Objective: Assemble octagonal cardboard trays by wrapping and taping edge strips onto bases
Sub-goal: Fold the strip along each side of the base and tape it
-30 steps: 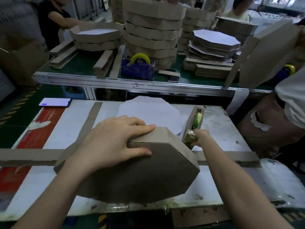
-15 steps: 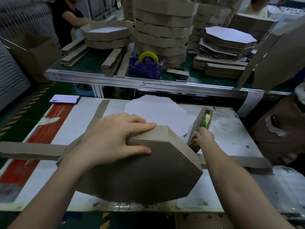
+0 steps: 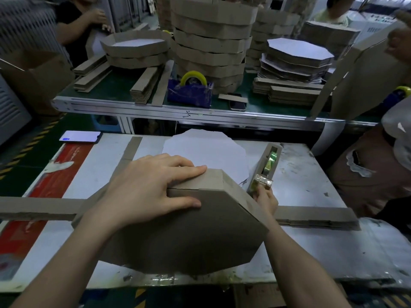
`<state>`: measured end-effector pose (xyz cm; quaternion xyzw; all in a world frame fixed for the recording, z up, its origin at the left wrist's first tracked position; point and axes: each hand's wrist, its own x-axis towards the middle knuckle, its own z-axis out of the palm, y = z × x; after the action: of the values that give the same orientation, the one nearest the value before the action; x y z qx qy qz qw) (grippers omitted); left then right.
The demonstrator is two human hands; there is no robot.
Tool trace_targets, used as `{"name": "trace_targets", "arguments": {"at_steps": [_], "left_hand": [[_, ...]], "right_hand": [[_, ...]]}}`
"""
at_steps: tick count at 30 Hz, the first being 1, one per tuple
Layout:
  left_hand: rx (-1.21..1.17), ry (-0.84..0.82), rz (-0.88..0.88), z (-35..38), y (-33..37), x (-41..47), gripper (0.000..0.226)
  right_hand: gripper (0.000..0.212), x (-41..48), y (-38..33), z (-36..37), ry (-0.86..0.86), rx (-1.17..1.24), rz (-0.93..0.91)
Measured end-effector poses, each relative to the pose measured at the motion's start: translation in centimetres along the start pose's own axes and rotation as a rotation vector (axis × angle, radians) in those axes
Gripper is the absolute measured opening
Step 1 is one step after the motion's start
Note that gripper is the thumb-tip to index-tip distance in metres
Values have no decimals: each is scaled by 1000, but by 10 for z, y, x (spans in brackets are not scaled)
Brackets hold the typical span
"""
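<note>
Tray (image 3: 189, 236): octagonal, brown cardboard, lower centre of the frame. It sits on the near half of the bench (image 3: 311, 174) with its flat brown face turned towards the viewer.
Edge strip (image 3: 233, 190): wrapped around the upper and right sides of the tray. A seam shows along the top edge.
Left hand (image 3: 151, 187): laid flat over the upper left corner of the tray. The fingers are straight and reach across the top of the edge strip. The thumb presses on the brown face. It grips nothing.
Right hand (image 3: 265, 200): just right of the tray's upper right side. The fingertips are curled and pinch the tape end (image 3: 261, 182).
Tape holder (image 3: 270, 161): cardboard housing with a greenish roll inside, standing on the bench right of centre. The tape end hangs at its near tip.
White sheet (image 3: 204, 152): octagonal, flat on the bench directly behind the tray and partly hidden by it.
Long strips (image 3: 37, 206): flat cardboard lengths lying across the bench, showing to the left and right of the tray.
Phone (image 3: 80, 137): screen lit, at the far left corner of the bench.
Rear bench (image 3: 155, 110): upper half of the frame, green top. It carries a tall stack of trays (image 3: 211, 41), a blue dispenser (image 3: 191, 92) with a yellow roll, and a pile of bases (image 3: 298, 56).
People: partly visible at the upper left, upper right and right edge.
</note>
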<state>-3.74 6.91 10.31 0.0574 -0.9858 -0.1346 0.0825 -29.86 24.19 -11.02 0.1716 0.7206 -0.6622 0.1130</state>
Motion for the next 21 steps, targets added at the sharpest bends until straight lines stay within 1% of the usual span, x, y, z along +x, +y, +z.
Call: {"name": "trace_targets", "arguments": {"at_steps": [5, 7, 11, 12, 14, 16, 21], "left_hand": [[3, 4, -3, 0, -2, 0, 68], [6, 2, -3, 0, -2, 0, 69], [13, 5, 1, 0, -2, 2, 70], [14, 5, 1, 0, -2, 2, 70], [11, 13, -1, 0, -3, 2, 70], [11, 18, -4, 0, -4, 2, 70], [26, 11, -17, 1, -6, 5, 72]], "right_hand": [[20, 0, -3, -6, 30, -57, -25], [17, 6, -7, -10, 20, -150, -37], [28, 14, -7, -21, -13, -265, -108], [28, 16, -6, -25, -22, -282, -127], [22, 17, -6, -29, -26, -303, -167], [18, 16, -7, -28, 9, -318, -206], [21, -1, -17, -18, 157, -313, -257]]}}
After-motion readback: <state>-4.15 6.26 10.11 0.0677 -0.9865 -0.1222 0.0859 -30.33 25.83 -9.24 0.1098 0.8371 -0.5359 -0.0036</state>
